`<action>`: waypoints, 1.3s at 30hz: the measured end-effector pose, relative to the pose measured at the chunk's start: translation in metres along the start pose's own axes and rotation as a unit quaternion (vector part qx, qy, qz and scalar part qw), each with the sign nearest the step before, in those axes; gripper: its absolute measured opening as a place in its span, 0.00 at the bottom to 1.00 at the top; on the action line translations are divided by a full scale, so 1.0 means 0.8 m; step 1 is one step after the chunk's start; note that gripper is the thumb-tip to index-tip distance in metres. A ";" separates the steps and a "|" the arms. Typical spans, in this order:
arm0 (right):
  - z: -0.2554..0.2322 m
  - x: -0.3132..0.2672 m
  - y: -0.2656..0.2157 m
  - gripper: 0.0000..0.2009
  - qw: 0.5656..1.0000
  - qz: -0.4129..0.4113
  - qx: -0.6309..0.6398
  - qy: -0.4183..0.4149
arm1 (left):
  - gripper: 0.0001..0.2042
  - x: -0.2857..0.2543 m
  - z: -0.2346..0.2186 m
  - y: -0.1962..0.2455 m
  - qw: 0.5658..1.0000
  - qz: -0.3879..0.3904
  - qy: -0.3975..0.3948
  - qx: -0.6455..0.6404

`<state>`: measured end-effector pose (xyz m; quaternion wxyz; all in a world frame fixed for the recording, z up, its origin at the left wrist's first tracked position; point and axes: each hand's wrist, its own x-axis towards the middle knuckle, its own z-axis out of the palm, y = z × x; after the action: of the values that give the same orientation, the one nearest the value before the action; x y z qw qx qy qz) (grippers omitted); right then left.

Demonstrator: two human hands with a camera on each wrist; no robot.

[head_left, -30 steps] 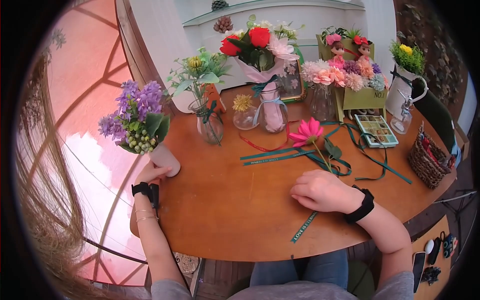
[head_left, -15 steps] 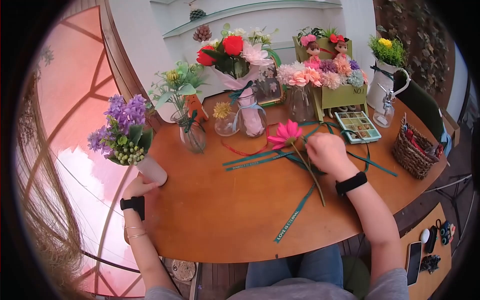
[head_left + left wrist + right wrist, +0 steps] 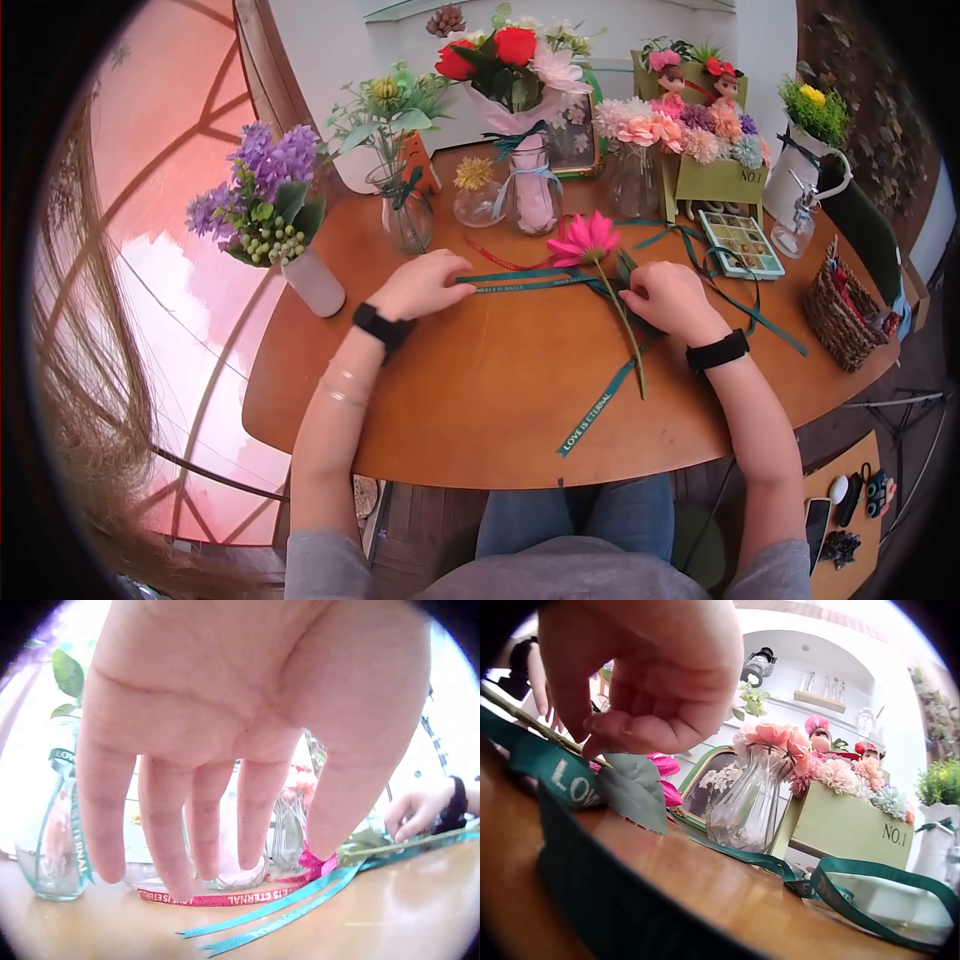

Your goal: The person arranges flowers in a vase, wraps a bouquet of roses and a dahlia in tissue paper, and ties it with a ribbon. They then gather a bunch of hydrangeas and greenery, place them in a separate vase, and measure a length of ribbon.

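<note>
Above the ends of the green ribbons (image 3: 520, 284) hovers my left hand (image 3: 415, 288), its fingers extended downward and empty in the left wrist view (image 3: 217, 735). The pink flower (image 3: 584, 240) lies at a slant, its long stem (image 3: 628, 335) pointing toward the table's front edge. My right hand (image 3: 670, 298) pinches the stem below the bloom with curled fingers; the right wrist view shows the fingertips (image 3: 604, 735) at the stem beside a green leaf (image 3: 634, 791), the exact contact partly hidden. A lettered ribbon end (image 3: 585, 425) lies in front.
Purple flowers in a white vase (image 3: 316, 284) stand at the left. Glass vases, a wrapped bouquet (image 3: 533, 190) and a green NO.1 box (image 3: 718, 184) line the back. A compartment tray (image 3: 742, 246) and wicker basket (image 3: 842, 318) are at the right.
My left hand has let go of the white vase and moved right, over the ribbons. My right hand has reached the pink flower, whose stem now extends nearer the front edge.
</note>
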<state>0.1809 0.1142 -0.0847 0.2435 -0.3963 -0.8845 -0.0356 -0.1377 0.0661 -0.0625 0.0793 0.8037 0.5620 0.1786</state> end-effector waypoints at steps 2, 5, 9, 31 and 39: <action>0.000 0.000 -0.003 0.10 1.000 -0.014 0.008 0.014 | 0.17 0.016 0.020 0.005 0.995 -0.006 -0.003 0.098; 0.000 0.002 -0.009 0.08 0.998 -0.055 0.039 0.007 | 0.17 0.028 0.031 0.016 0.990 -0.039 -0.038 0.127; 0.003 -0.001 -0.012 0.07 0.992 -0.103 0.058 -0.052 | 0.13 0.031 0.043 0.011 0.990 -0.030 -0.017 0.138; 0.004 -0.005 -0.017 0.02 0.992 -0.107 0.030 -0.053 | 0.03 0.031 0.060 0.000 0.974 0.045 0.098 0.199; 0.010 -0.008 0.004 0.05 0.994 -0.016 -0.093 0.046 | 0.03 0.019 0.045 0.003 0.987 0.023 0.080 0.138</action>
<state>0.1839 0.1141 -0.0952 0.2453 -0.4008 -0.8715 -0.1402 -0.1175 0.0823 -0.0922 -0.0813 0.8028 0.5672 0.1649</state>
